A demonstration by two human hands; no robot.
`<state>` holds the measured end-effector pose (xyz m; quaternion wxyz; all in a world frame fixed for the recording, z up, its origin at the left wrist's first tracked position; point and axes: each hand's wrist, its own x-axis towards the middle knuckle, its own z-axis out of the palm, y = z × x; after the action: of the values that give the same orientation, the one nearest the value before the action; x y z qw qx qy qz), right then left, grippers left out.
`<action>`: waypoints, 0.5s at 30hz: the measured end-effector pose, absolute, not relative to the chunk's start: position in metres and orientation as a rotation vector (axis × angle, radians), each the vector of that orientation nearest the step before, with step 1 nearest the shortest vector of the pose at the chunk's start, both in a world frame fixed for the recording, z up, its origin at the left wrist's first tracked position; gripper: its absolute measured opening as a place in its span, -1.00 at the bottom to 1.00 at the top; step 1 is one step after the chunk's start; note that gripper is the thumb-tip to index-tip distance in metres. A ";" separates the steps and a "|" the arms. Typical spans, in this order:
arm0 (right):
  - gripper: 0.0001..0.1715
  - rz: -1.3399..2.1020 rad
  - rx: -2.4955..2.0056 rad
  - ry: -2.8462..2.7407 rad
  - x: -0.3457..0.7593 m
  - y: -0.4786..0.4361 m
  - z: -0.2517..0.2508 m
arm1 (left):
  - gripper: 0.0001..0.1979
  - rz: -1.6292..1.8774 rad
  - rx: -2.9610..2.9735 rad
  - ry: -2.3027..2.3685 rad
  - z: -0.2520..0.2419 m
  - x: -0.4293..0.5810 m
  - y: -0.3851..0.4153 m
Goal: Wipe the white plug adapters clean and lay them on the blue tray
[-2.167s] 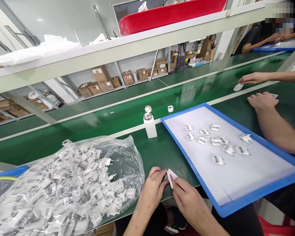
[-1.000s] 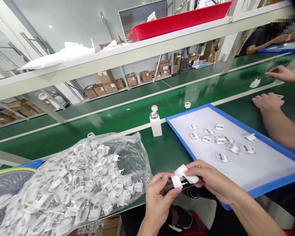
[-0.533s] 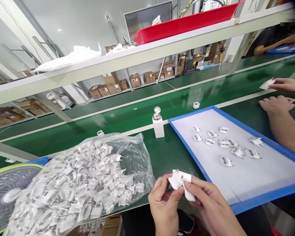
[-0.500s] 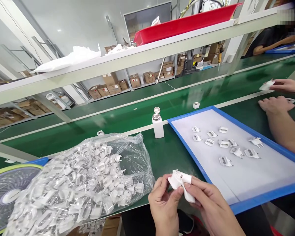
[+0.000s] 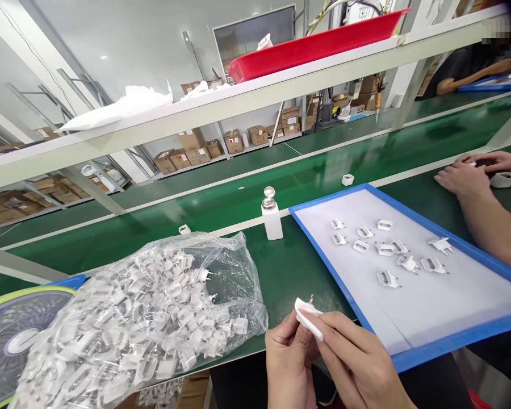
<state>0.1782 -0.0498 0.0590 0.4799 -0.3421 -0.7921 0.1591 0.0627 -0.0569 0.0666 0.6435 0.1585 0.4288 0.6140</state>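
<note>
Low at the front edge of the bench, my left hand (image 5: 290, 358) grips a white plug housing (image 5: 311, 300), mostly hidden, with a metal pin sticking up. My right hand (image 5: 360, 360) presses a folded white cloth (image 5: 309, 319) against it, fingers closed around the cloth. To the left lies a clear plastic bag (image 5: 253, 278) full of white plug housings (image 5: 170, 318). Several more plug housings (image 5: 434, 265) lie spread on a blue-framed white tray (image 5: 443, 309) at the right. A white pump bottle (image 5: 272, 220) stands upright between bag and tray.
Two white parts, one left (image 5: 184, 229) and one right (image 5: 347, 179), lie on the green belt (image 5: 221, 207). A co-worker's hands (image 5: 468, 176) are by the tray's far right corner. A fan (image 5: 23, 341) sits at left. Overhead, a shelf carries a red tray (image 5: 315, 48).
My right hand has brought the cloth over the plug housing, now covering most of it. The belt's white parts have shifted right. The co-worker's hands have come together.
</note>
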 end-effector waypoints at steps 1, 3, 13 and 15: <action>-0.33 0.379 -0.830 -1.965 0.182 -0.048 0.059 | -0.67 1.398 0.376 0.969 0.066 0.062 -0.057; -0.34 0.383 -0.814 -2.007 0.187 -0.046 0.059 | -0.66 1.392 0.381 0.955 0.064 0.060 -0.056; -0.30 0.430 -0.807 -1.934 0.191 -0.047 0.047 | -0.65 1.382 0.230 0.827 0.057 0.048 -0.059; -0.30 0.428 -0.844 -1.887 0.188 -0.049 0.046 | -0.64 1.341 0.218 0.815 0.056 0.045 -0.059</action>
<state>0.1876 -0.0487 0.0462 0.4930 -0.3478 -0.7777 0.1764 0.0454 -0.0587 0.0563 0.7023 0.0978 0.3663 0.6025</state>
